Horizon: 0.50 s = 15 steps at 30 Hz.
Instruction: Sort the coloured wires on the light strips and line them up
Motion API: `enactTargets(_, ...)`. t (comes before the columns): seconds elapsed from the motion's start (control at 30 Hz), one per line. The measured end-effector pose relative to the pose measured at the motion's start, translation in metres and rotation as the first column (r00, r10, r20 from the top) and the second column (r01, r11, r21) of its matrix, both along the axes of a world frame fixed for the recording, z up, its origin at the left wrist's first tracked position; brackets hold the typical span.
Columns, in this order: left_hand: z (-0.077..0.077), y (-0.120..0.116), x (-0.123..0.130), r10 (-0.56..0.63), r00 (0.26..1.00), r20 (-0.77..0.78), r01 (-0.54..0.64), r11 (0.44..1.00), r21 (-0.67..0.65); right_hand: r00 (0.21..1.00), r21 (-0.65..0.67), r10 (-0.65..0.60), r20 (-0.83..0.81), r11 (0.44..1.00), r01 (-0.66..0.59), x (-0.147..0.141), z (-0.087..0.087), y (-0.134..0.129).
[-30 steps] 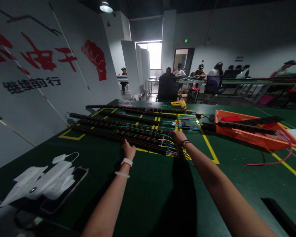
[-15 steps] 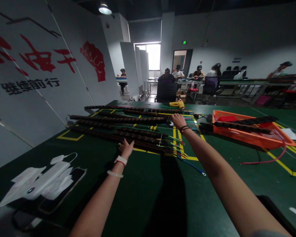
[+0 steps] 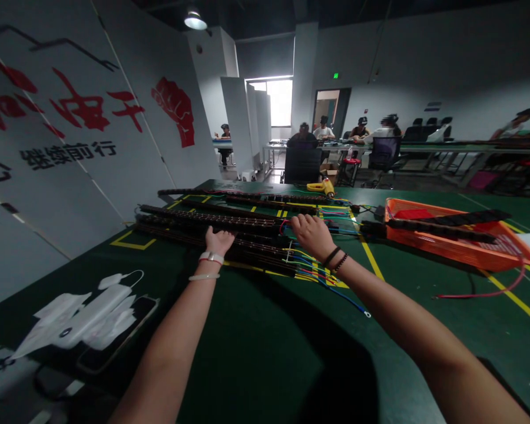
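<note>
Dk cable bundle [image 3: 242, 221] runs L–R over worktop [image 3: 247, 347], away to L of R hand [image 3: 313, 235], which grips its R end; L hand [image 3: 221, 241] at near side, nearer mid-length, grip unclear.

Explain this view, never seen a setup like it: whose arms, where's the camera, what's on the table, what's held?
No machine here: the arms belong to a person working bare-handed. One camera, worn on that person's head, looks forward and down. The right hand has its grip at the wired end of a long dark strip. The left hand is at the strip's near side; its fingertips are hard to make out. On the green table lie more dark strips with coloured wires, a yellow tool and an orange basket with dark pieces across it.
</note>
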<state>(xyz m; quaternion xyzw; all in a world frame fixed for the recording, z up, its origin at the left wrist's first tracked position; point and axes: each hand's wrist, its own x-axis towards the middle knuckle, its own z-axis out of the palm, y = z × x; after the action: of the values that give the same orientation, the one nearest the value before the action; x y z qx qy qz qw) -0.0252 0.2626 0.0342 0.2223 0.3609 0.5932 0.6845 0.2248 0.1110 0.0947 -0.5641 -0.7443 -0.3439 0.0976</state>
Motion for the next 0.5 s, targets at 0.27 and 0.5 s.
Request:
enactTargets(0.27, 0.020, -0.019, -0.042, 0.031, 0.992, 0.125, -0.030, 0.999, -0.012, 0.984, 0.001, -0.024, -0.174, 1.000, 0.025, -0.037, -0.012, -0.027)
enactTargets(0.5, 0.024, -0.052, -0.066, 0.010, 0.968, 0.252, -0.036, 0.994, 0.099, 0.975, 0.144, 0.140, -0.174, 0.983, -0.115, -0.064, -0.013, -0.051)
